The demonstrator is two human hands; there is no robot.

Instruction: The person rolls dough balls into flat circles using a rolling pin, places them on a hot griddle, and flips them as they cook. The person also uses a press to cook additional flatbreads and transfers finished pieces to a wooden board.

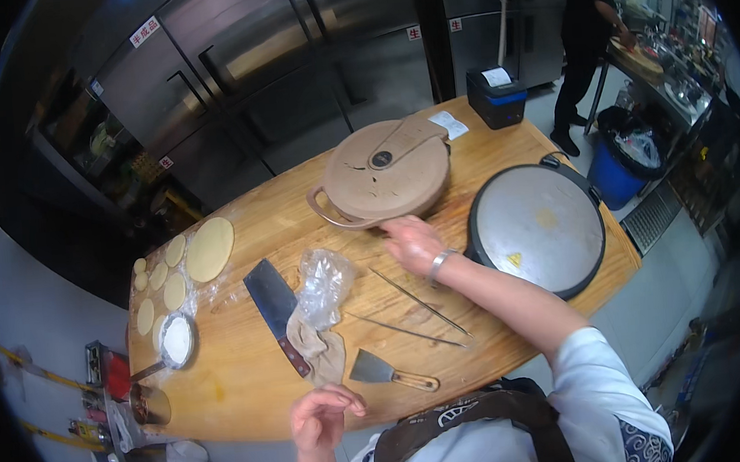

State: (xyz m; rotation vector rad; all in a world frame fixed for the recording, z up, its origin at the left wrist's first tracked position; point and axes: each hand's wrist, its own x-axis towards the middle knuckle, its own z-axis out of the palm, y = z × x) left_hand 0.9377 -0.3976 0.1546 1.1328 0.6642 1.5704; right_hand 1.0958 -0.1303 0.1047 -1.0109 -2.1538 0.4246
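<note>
My right hand (413, 244) reaches to the front rim of a round brown electric baking pan (346, 181), whose lid is down. Its fingertips are hidden at the rim, so their grip cannot be made out. Empty and loosely curled, my left hand (323, 417) hovers by the near table edge. Between my hands lie a scraper with a wooden handle (371, 366), two thin metal rods (421, 302), a crumpled clear plastic bag (325, 280) and a beige cloth (321, 352). The cloth touches a cleaver (272, 297) with a riveted brown handle.
Several flat dough rounds (210, 250) lie on flour at left, beside a ladle of white powder (176, 340). A round grey griddle (542, 224) stands at right. Behind it are a receipt printer (496, 97) and a paper slip (450, 125). Another person (588, 25) stands beyond a blue bin (616, 172).
</note>
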